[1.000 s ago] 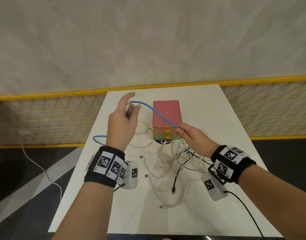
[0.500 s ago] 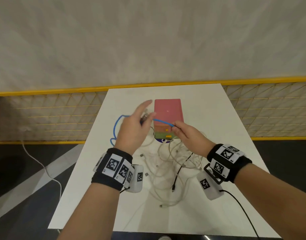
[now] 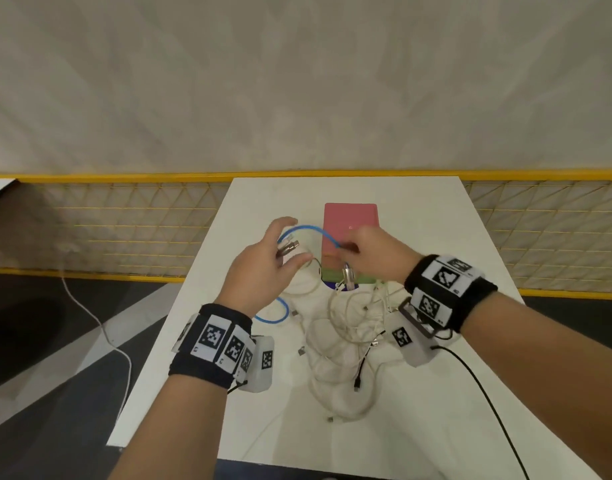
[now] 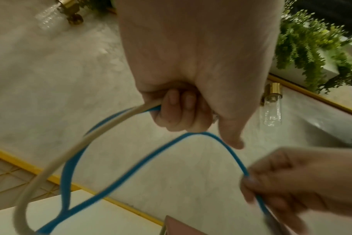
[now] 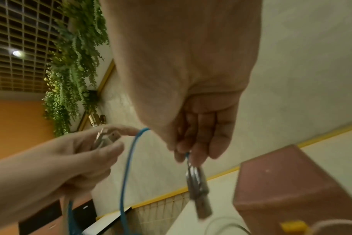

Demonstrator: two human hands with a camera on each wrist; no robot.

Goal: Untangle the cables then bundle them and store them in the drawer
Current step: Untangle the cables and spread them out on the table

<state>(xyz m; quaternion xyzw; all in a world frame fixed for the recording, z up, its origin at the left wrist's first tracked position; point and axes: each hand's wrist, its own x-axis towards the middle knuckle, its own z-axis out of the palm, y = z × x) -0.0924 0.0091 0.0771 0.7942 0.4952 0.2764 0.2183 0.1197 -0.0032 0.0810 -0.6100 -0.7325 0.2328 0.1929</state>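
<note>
A blue cable [image 3: 311,230] arches between my two hands above the white table [image 3: 419,216]. My left hand [image 3: 263,261] grips the blue cable [image 4: 119,179] together with a beige cable [image 4: 70,151]; a metal plug [image 3: 288,247] sticks out by its fingers. My right hand [image 3: 370,252] pinches the blue cable [image 5: 129,160] near its other end, and a silver plug [image 5: 198,189] dangles below the fingers. A tangle of white cables [image 3: 346,344] and one black cable [image 3: 361,367] lies on the table. The pink-topped drawer box [image 3: 349,220] stands behind the hands.
A yellow-railed mesh fence [image 3: 124,230] runs behind and beside the table. A loose white cord [image 3: 100,327] trails on the dark floor at the left. A blue loop [image 3: 273,315] rests on the table near my left wrist.
My hands have come closer together in front of the drawer box, shortening the blue arc between them. The right hand has risen, and the silver plug now hangs below it.
</note>
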